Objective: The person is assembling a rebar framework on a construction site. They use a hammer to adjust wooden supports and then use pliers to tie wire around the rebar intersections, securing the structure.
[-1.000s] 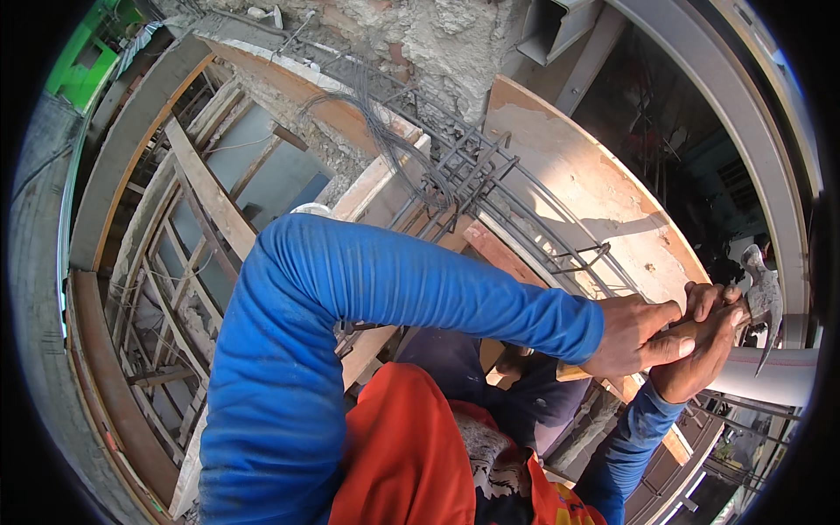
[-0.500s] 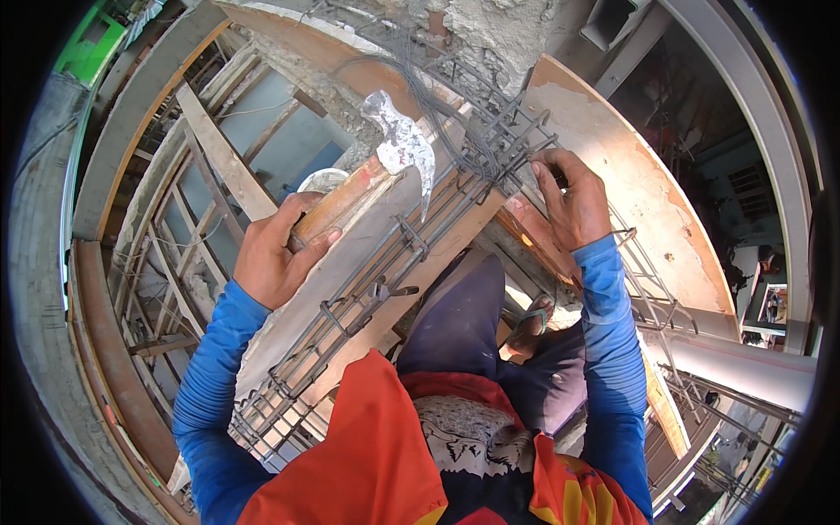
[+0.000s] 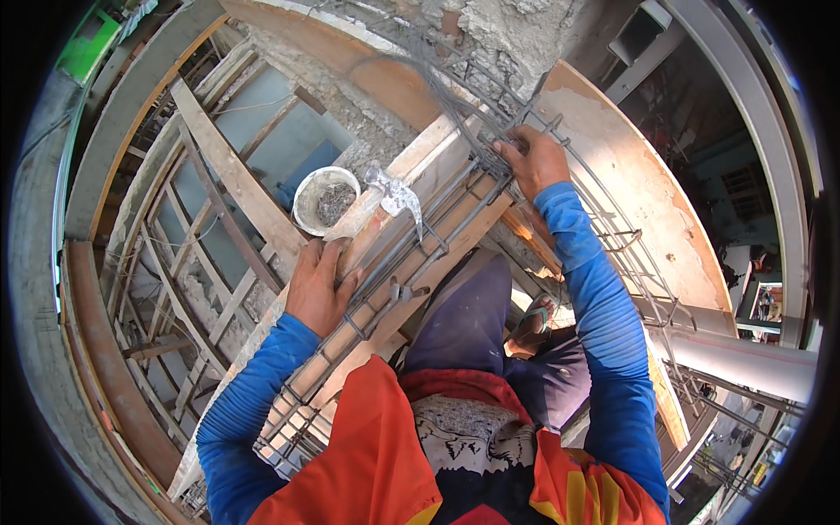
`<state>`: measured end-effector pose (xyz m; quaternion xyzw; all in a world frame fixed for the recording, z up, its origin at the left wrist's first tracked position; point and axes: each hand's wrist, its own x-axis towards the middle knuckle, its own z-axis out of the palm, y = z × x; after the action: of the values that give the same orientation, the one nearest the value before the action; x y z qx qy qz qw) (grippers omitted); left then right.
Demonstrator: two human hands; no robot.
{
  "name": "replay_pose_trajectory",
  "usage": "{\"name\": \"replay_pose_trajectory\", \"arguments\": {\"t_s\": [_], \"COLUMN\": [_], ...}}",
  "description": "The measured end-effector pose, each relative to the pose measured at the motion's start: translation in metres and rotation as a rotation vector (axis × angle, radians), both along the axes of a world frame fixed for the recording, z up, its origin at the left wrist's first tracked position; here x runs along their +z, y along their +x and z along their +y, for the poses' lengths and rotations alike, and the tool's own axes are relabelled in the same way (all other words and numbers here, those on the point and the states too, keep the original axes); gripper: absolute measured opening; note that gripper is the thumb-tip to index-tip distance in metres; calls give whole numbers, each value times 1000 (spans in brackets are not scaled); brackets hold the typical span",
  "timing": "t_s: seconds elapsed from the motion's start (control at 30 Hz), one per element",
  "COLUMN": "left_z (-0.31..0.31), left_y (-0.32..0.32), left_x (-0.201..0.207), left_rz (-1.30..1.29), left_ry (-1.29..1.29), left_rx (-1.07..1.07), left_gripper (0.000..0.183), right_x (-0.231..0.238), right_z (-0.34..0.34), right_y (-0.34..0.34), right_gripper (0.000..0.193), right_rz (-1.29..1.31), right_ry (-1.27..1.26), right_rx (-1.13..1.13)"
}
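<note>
My left hand [image 3: 318,287] is closed around the lower end of the wooden handle of a claw hammer [image 3: 398,194]. The hammer's head is whitish and spattered, and it lies over the edge of a wooden board [image 3: 433,150] beside the rebar cage [image 3: 455,223]. At the far end of the cage, my right hand [image 3: 535,162] has its fingers bent onto a bundle of thin tie wire [image 3: 462,112]. The fingertips are partly hidden among wire and bars. A dark metal tool [image 3: 404,293], its kind unclear, rests on the cage between my hands and my body.
A white bucket [image 3: 303,210] with grey contents stands beyond my left hand. Timber framing and planks [image 3: 229,162] spread over a lower level at left. A large plywood panel [image 3: 643,192] and more rebar [image 3: 626,241] rise at right. Rough concrete [image 3: 512,39] lies ahead.
My left hand has moved right with the hammer, lowering it toward the board and uncovering the bucket. My right hand has shifted left and forward, its fingers closing at the wire bundle.
</note>
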<state>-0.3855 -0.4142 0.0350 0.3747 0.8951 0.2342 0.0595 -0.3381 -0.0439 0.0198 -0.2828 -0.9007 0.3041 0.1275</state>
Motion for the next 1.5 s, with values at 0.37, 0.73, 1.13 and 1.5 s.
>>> {"name": "replay_pose_trajectory", "arguments": {"t_s": [0.37, 0.73, 1.13, 1.5], "left_z": [88, 284, 302, 257], "left_y": [-62, -176, -182, -209], "left_x": [47, -46, -78, -52], "left_rz": [-70, -533, -339, -547], "left_ry": [187, 131, 193, 73], "left_rx": [-158, 341, 407, 85], "left_gripper": [57, 79, 95, 130], "right_x": [-7, 34, 125, 318], "right_z": [18, -11, -33, -12], "right_y": [17, 14, 198, 505], "right_gripper": [28, 32, 30, 32], "right_rz": [200, 127, 904, 678], "right_ry": [-639, -346, -1091, 49], "right_rx": [-68, -22, 24, -646]}}
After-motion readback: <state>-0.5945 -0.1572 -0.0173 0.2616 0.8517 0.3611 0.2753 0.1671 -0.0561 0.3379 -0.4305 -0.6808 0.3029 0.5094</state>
